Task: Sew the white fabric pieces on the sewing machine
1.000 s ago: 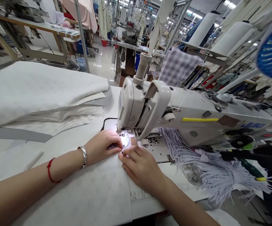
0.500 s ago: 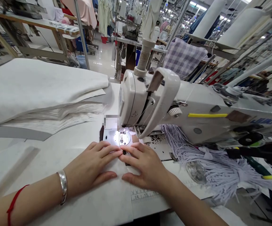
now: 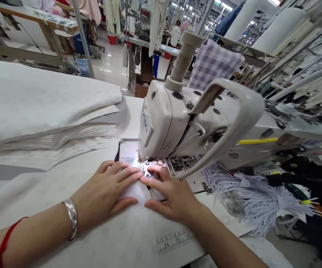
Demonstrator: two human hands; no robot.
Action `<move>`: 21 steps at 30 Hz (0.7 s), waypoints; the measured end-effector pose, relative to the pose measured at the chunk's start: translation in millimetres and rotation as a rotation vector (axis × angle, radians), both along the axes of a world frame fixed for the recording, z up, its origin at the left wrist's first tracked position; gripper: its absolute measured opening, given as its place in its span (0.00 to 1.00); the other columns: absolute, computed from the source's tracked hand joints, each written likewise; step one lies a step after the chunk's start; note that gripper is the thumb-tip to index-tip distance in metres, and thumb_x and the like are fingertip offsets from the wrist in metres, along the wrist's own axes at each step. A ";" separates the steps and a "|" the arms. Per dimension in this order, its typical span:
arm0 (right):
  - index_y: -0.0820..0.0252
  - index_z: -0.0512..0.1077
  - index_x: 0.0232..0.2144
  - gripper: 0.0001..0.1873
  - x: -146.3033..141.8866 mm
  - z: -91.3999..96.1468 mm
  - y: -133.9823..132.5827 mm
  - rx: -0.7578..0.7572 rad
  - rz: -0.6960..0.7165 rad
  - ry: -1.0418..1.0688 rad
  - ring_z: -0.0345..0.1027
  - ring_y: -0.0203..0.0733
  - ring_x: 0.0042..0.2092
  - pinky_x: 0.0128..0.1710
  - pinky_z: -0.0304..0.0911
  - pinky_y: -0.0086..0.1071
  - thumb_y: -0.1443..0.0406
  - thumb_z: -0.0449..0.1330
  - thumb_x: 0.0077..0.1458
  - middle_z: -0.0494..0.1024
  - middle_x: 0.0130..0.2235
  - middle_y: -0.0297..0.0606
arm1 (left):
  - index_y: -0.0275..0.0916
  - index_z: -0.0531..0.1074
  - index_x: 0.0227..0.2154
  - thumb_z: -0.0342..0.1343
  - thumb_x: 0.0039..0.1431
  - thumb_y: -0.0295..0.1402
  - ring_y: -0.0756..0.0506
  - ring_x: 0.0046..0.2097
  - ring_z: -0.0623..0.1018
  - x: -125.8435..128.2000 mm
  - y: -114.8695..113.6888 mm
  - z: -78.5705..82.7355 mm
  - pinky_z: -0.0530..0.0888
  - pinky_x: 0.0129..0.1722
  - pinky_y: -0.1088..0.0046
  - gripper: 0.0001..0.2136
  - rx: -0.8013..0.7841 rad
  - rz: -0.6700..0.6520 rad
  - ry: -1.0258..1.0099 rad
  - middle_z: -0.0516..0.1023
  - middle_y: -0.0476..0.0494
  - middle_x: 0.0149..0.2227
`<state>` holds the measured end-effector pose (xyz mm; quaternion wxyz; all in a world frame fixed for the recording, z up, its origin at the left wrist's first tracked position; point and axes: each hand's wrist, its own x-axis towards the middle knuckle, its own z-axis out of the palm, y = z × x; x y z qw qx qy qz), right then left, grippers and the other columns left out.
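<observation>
My left hand (image 3: 105, 191) lies flat, fingers stretched out, on a piece of white fabric (image 3: 113, 230) spread over the table. My right hand (image 3: 170, 193) also rests flat on the fabric, its fingertips just in front of the lit needle area (image 3: 147, 167). The fingertips of both hands meet at the fabric edge under the head of the white sewing machine (image 3: 194, 123). A silver bangle and a red string sit on my left wrist.
A thick stack of white fabric pieces (image 3: 44, 111) lies at the left. A bundle of white label strips (image 3: 250, 197) sits right of the needle plate. A printed ruler (image 3: 174, 238) marks the table's front edge. A checked cloth (image 3: 213, 63) hangs behind the machine.
Both hands went from pinching at the needle to lying flat on the fabric. The view has moved closer to the machine head and the fabric has advanced toward the needle.
</observation>
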<state>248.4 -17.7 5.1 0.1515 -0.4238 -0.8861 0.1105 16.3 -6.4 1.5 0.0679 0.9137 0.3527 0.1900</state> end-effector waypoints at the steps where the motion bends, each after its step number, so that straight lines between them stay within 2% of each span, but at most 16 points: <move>1: 0.45 0.69 0.53 0.25 -0.1 0.1 0.6 -0.005 -0.006 0.000 0.64 0.46 0.48 0.44 0.61 0.39 0.46 0.55 0.56 0.69 0.54 0.36 | 0.42 0.67 0.52 0.47 0.64 0.47 0.39 0.50 0.68 0.2 0.0 0.2 0.58 0.50 0.61 0.20 0.002 0.004 0.003 0.75 0.44 0.46; 6: 0.45 0.70 0.51 0.24 1.6 0.0 2.1 0.019 -0.002 0.004 0.64 0.45 0.45 0.44 0.60 0.39 0.45 0.55 0.56 0.70 0.53 0.37 | 0.44 0.68 0.51 0.47 0.64 0.46 0.39 0.49 0.70 0.3 -0.7 1.6 0.57 0.52 0.60 0.18 0.002 0.005 0.017 0.77 0.44 0.43; 11: 0.45 0.70 0.50 0.23 -1.0 2.9 -1.7 0.013 -0.022 0.028 0.63 0.46 0.49 0.43 0.60 0.37 0.46 0.56 0.56 0.71 0.52 0.35 | 0.44 0.67 0.52 0.49 0.62 0.45 0.40 0.50 0.70 -1.3 -0.2 3.4 0.56 0.53 0.60 0.18 -0.014 0.010 -0.020 0.77 0.45 0.47; 14: 0.50 0.72 0.46 0.19 -15.1 2.0 -3.0 0.073 -0.192 0.039 0.68 0.45 0.45 0.39 0.61 0.35 0.49 0.57 0.56 0.76 0.42 0.36 | 0.44 0.68 0.52 0.49 0.62 0.46 0.40 0.50 0.71 -2.1 -0.4 4.7 0.56 0.54 0.61 0.19 -0.011 0.000 -0.018 0.76 0.46 0.50; 17: 0.58 0.73 0.36 0.13 -34.4 -1.3 -1.4 0.197 -0.381 -0.022 0.70 0.44 0.35 0.33 0.61 0.34 0.56 0.58 0.55 0.75 0.29 0.37 | 0.44 0.67 0.53 0.48 0.61 0.48 0.40 0.51 0.71 -2.4 -1.8 5.7 0.55 0.55 0.59 0.21 0.006 0.007 0.001 0.76 0.46 0.50; 19: 0.58 0.71 0.30 0.07 -44.6 -3.1 0.4 0.224 -0.435 -0.076 0.69 0.41 0.30 0.30 0.59 0.33 0.61 0.58 0.54 0.73 0.26 0.36 | 0.44 0.68 0.53 0.49 0.61 0.49 0.39 0.52 0.70 -2.7 -2.8 5.7 0.55 0.56 0.58 0.22 0.021 0.000 0.020 0.76 0.45 0.51; 21: 0.58 0.70 0.26 0.06 -50.5 -4.9 2.0 0.233 -0.469 -0.104 0.67 0.40 0.27 0.27 0.58 0.32 0.64 0.57 0.54 0.72 0.24 0.36 | 0.43 0.68 0.52 0.49 0.61 0.50 0.39 0.53 0.69 -3.1 -3.1 5.2 0.54 0.56 0.56 0.22 0.035 -0.013 0.028 0.75 0.44 0.52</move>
